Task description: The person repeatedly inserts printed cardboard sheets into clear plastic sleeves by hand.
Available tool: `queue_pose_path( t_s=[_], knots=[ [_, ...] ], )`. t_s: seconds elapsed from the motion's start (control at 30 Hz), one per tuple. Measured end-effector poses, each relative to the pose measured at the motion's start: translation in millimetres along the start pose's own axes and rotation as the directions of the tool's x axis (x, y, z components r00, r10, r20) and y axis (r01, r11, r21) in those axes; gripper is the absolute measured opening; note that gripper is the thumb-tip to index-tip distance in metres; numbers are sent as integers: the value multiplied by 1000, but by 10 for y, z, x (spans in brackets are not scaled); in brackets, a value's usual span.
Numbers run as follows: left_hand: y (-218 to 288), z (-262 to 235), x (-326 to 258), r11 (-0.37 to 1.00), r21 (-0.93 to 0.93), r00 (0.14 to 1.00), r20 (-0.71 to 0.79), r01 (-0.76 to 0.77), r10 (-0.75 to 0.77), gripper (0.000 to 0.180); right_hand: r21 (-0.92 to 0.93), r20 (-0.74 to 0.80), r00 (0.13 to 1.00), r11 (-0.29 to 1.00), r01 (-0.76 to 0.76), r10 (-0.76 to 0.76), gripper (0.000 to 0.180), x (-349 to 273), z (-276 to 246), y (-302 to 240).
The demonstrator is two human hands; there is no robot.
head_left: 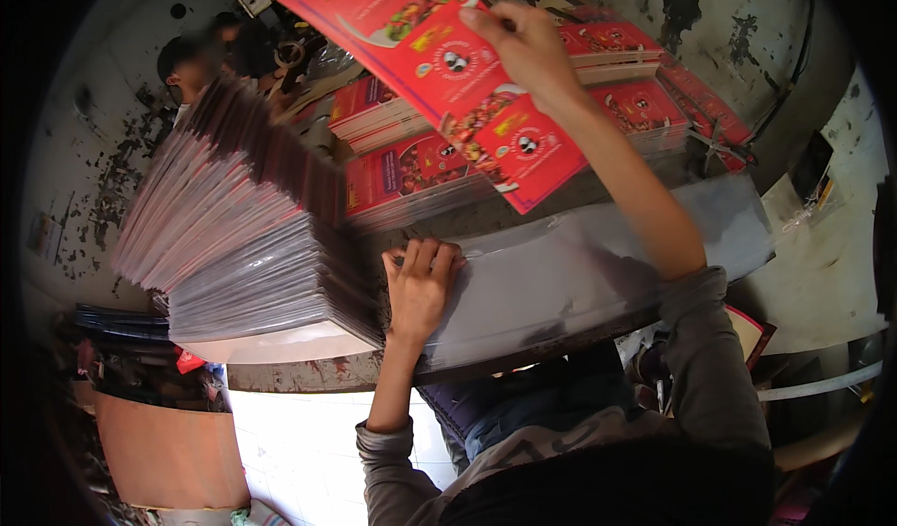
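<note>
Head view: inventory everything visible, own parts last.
Red printed sheet: one, red, upper centre
Printed stacks: several, red, table's back
Leaning stack: one, grey and reddish, table's left
Clear plastic: layers uncountable, greyish, table's front
Scissors-like tool: one, grey, back right
Table: one, brown edge, centre
Panel: one, orange-brown, lower left
Floor: one, white, below table
Wall: one, pale, peeling, left
Other person: at least one, dark hair, upper left
Left hand: one, bare, at clear plastic's left end
Right hand: one, bare, gripping sheet
Sleeves: two, grey, lower centre and right
</note>
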State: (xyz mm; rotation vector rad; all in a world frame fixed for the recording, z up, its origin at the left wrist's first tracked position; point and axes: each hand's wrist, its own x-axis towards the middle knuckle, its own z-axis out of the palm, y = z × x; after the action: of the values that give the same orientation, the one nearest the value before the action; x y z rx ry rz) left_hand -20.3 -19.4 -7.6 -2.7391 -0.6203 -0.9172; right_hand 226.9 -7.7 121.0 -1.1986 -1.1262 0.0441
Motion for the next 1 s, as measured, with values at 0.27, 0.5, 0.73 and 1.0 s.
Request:
queue_pose_path(
  t_s=[0.27, 0.5, 0.73, 1.0],
  knots=[
    [16, -31, -64, 996, 45, 996, -46, -80, 82, 16, -26, 69, 998, 1000, 0, 2, 39, -270, 542, -194],
    [15, 14, -89, 999, -20, 992, -121, 43, -45, 20, -190, 145, 988, 978, 86, -59, 40, -539, 539, 5],
    [60, -68, -104, 995, 44, 983, -163, 90, -82, 24, -244, 121, 993, 969, 27, 3, 36, -626, 69, 116],
    [73, 6, -74, 969, -123, 975, 78, 216, -208, 24, -400, 147, 978, 913, -76, 146, 33, -851, -671, 227]
  ],
)
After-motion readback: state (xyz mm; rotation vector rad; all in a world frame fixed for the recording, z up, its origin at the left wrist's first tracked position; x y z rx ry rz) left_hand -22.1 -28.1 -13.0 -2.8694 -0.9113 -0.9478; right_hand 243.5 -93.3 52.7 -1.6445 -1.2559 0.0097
